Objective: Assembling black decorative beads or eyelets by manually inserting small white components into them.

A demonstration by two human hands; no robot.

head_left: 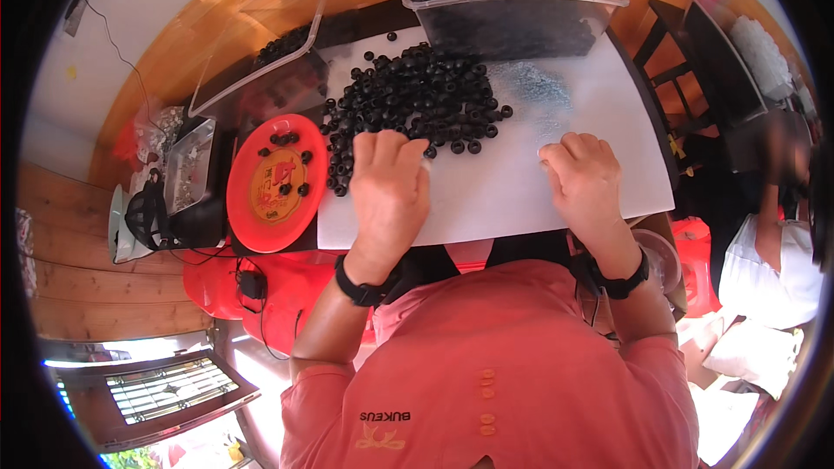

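A heap of small black round pieces with holes, like large beads point(413, 91), lies on a white sheet point(495, 208). At the heap's near edge is my left hand point(391, 182), its fingers bent and pressed together. One black piece shows beside its fingertips; whether it is gripped I cannot tell. My right hand point(588, 178) is over the right part of the sheet, apart from the heap, fingers curled in a pinch. A small pale spot shows at its fingertips, too small to name. Beyond it spreads a patch of tiny clear or silvery bits point(534, 91).
A clear plastic box point(512, 22) full of black pieces stands at the back; another clear box point(261, 78) stands back left. A red plate point(241, 217) with several black pieces lies left. A person point(773, 243) is at far right.
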